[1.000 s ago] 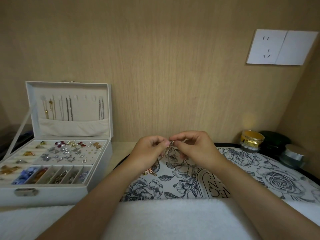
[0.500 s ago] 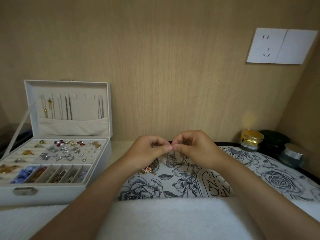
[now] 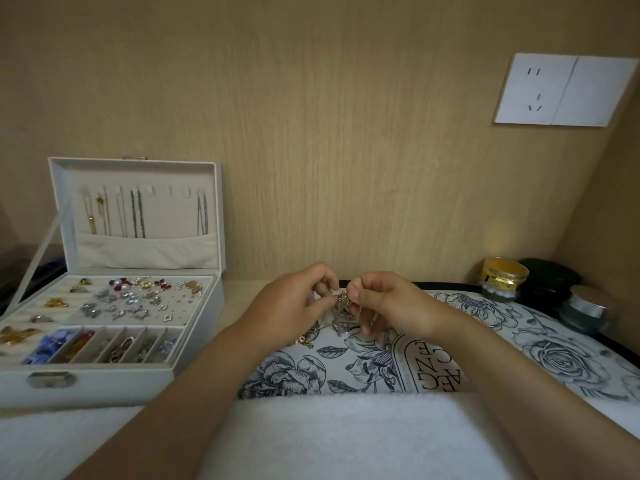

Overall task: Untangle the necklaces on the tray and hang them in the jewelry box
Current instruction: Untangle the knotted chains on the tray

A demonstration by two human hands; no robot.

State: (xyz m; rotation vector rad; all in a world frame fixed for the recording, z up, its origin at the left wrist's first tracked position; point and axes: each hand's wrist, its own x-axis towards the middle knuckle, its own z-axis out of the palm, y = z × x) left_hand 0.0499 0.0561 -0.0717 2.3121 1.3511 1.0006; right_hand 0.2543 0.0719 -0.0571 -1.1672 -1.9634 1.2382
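Above the floral tray [image 3: 502, 341], tangled necklaces [image 3: 341, 308] between left hand [image 3: 294, 301] and right hand [image 3: 388, 303], both pinching the chains, jewelry box [image 3: 194, 351] open at left.

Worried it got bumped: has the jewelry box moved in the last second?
No. The jewelry box keeps its place left of the wall socket and beside the tray.

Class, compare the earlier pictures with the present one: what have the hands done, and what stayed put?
Half a second ago the fingertips met; since then the left hand and right hand have drawn slightly apart, both still pinching the tangled necklaces, which now show between them, hanging towards the tray. Nothing was let go. The open jewelry box and gold jar stayed put.
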